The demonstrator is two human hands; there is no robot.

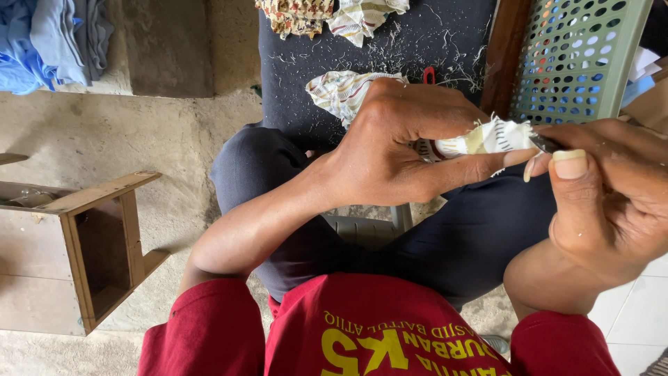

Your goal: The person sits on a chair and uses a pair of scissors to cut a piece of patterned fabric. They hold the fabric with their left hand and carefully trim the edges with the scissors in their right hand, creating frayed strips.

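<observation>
Fabric scrap (490,136) (frayed) between both hands

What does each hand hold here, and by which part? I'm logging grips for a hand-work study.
The left hand pinches a striped fabric scrap near its frayed edge. The right hand holds a small dark blade by its rear end between thumb and fingers.

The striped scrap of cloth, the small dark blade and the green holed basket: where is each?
Striped scrap of cloth (490,136), head view: on its pale middle, pinched by the left hand (396,150).
Small dark blade (546,144), head view: on its exposed tip, in the right hand (612,188).
Green holed basket (581,56), head view: on its perforated wall.
</observation>
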